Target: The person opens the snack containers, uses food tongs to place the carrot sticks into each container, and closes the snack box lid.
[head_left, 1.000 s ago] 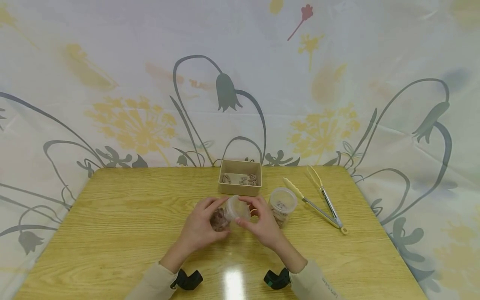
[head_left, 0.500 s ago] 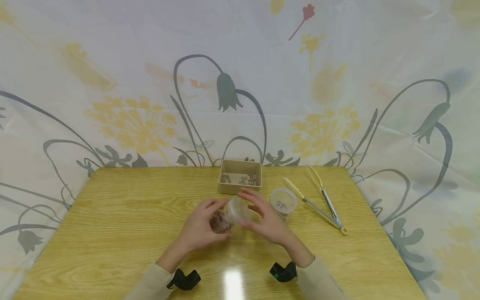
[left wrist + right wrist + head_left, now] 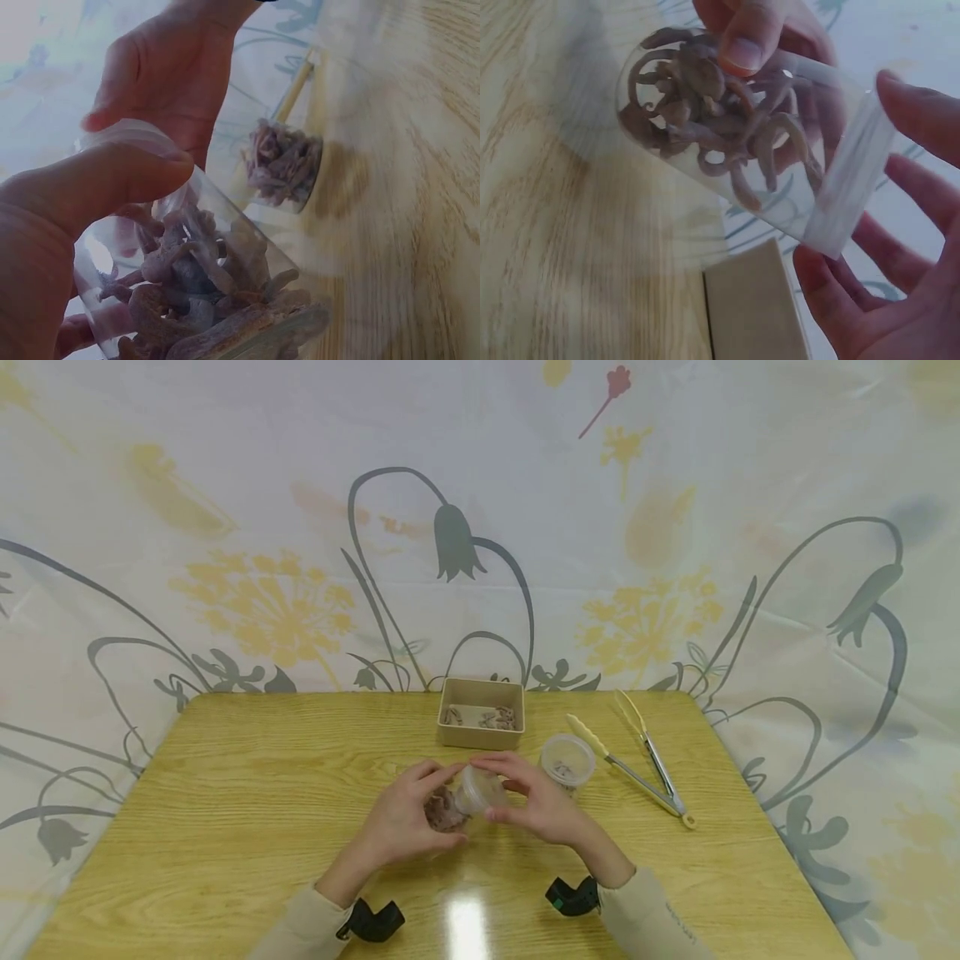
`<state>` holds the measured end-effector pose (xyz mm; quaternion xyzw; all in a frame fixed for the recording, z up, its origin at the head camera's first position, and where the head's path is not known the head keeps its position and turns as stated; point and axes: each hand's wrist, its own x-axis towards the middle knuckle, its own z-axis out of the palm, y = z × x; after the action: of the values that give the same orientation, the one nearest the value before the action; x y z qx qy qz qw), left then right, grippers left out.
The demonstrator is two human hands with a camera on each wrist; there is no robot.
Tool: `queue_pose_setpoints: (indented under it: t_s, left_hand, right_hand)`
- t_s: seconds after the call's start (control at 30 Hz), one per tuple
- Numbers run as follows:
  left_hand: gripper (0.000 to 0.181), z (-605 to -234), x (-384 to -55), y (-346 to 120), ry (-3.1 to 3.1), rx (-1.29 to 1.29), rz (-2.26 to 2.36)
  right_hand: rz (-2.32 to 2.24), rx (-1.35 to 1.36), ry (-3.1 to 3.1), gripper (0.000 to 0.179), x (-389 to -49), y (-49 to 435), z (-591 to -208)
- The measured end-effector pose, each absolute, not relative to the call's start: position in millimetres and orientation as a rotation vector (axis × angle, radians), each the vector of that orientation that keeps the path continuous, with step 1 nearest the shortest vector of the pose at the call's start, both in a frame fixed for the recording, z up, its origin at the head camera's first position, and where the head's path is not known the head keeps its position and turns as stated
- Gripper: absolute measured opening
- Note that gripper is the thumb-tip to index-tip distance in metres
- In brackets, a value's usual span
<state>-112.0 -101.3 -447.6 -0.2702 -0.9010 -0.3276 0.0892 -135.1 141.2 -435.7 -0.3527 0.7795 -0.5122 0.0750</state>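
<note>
My left hand [image 3: 405, 814] grips a clear plastic jar [image 3: 180, 277] that holds brownish-grey, curled dried pieces [image 3: 705, 112]. The jar is tilted on its side, its lidded end pointing right. On that end sits a translucent ridged lid [image 3: 851, 176], and the fingertips of my right hand [image 3: 536, 802] hold it by its rim, thumb on one side and fingers on the other. Just right of that hand stands a second clear jar [image 3: 567, 762] with a pale round lid and similar pieces inside, partly hidden by my right hand in the head view.
Behind the hands stands a beige rectangular box [image 3: 480, 739] with several of the same pieces on its bottom. Tongs [image 3: 648, 772] with cream tips lie spread at the right. A patterned cloth [image 3: 480, 527] hangs along the far edge of the wooden table [image 3: 262, 777].
My right hand loosened its fingers from the lid, shifted slightly right, and now holds the rim again. The left hand keeps its grip on the jar, almost in place.
</note>
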Motion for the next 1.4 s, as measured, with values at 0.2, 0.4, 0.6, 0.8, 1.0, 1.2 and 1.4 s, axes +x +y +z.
queue_pose_setpoints:
  t_s: [0.2, 0.4, 0.6, 0.8, 1.0, 1.2, 1.4]
  left_hand:
    - [0.088, -450, -111, -95, -2.660, -0.765, -0.880]
    - [0.089, -451, -111, -95, -2.673, -0.761, -0.861]
    - [0.088, -452, -112, -101, -2.704, -0.769, -0.892]
    - [0.088, -452, -114, -106, -2.737, -0.800, -0.967]
    - [0.088, -451, -114, -107, -2.740, -0.821, -0.963]
    - [0.087, -451, -113, -103, -2.731, -0.791, -0.913]
    - [0.086, -452, -112, -100, -2.737, -0.788, -0.897]
  right_hand:
    - [-1.478, -0.819, 2.555, 0.051, -134, 135, -441]
    - [-1.462, -0.771, 2.606, 0.055, -132, 130, -445]
    - [-1.569, -0.978, 2.425, 0.051, -133, 138, -444]
    - [-1.551, -1.207, 2.235, 0.065, -136, 145, -442]
    - [-1.512, -1.149, 2.288, 0.059, -136, 145, -441]
    - [-1.440, -0.916, 2.507, 0.050, -135, 140, -445]
    - [-1.402, -0.867, 2.563, 0.051, -134, 138, -445]
